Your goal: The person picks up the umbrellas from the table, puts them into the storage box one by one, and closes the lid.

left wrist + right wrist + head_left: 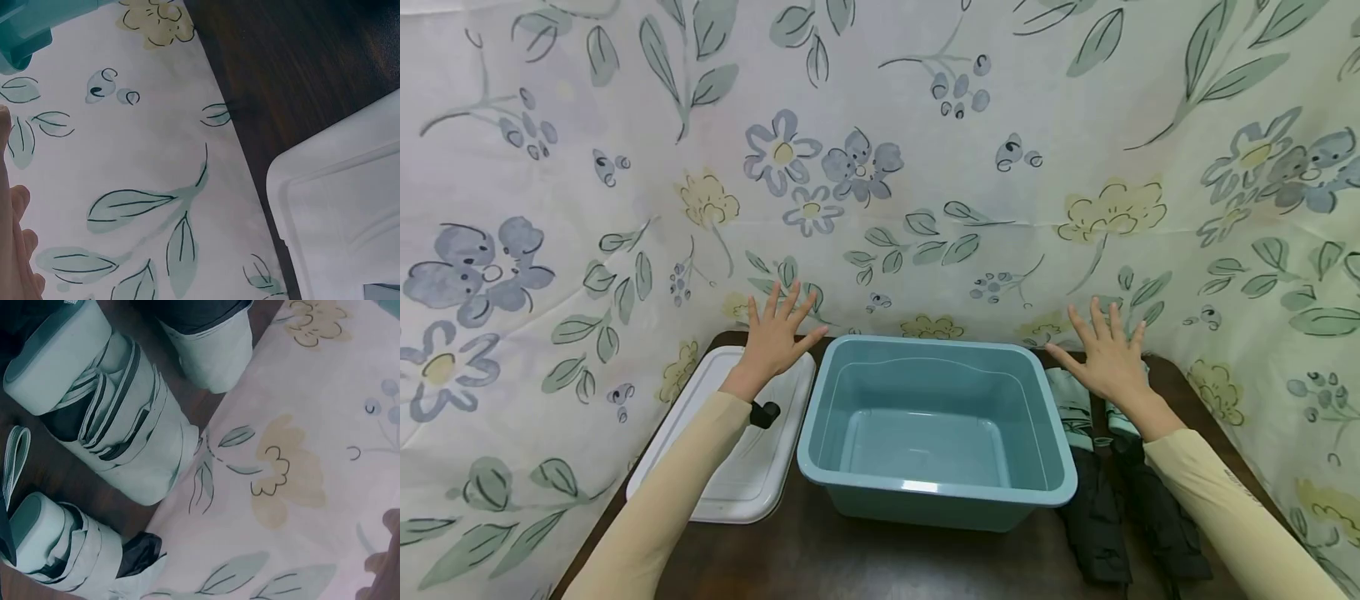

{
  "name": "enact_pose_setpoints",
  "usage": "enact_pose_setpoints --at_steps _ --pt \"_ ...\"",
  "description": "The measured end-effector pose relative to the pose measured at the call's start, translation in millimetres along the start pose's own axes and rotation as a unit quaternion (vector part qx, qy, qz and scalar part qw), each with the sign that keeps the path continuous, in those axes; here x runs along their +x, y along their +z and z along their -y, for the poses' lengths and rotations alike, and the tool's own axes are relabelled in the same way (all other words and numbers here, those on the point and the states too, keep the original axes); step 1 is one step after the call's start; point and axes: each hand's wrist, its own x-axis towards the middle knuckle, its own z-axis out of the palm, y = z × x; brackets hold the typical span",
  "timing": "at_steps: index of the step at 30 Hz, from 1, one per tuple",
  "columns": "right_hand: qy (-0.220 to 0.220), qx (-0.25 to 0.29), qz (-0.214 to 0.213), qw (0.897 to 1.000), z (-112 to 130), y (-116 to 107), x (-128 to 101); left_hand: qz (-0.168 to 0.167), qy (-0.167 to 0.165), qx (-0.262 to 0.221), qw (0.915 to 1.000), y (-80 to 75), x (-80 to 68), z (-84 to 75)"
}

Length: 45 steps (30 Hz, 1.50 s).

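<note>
My left hand (771, 340), fingers spread, is raised over the far part of a white plastic lid (745, 475) and holds nothing. A blue-green plastic tub (940, 496) stands upright between my two hands, its inside bare. My right hand (1105, 362) is also spread and empty, above what look like folded umbrellas (1093, 517) in black and pale green. In the right wrist view, several pale green wrapped pieces (150, 450) show close up, with the fingers (384, 562) at the right edge. Only part of the left hand (15, 237) shows in the left wrist view.
Everything lies on a dark brown wooden table (775, 554). A floral cloth (925, 275) hangs behind it and along both sides. A small black device (765, 414) sits at my left wrist.
</note>
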Motion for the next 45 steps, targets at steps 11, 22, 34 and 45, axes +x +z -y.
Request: enact_pose_setpoints --at_steps 11,22,34,45 --pt "0.000 0.021 -0.004 1.000 4.2 -2.6 -1.1 0.002 -0.014 -0.026 0.9996 -3.6 -2.1 -4.3" --pt "-0.001 0.090 -0.020 0.996 13.9 -13.1 -11.5 -0.003 -0.005 -0.061 0.9981 -12.2 -10.9 -16.8" --pt "0.014 0.161 -0.004 0.987 18.9 -19.9 -27.6 -0.014 -0.006 -0.108 0.9940 -19.3 -23.3 -27.3" --pt "0.022 0.175 0.017 0.984 17.3 -12.4 -43.3 -0.017 0.011 -0.149 0.9887 -27.1 -40.2 -36.4"
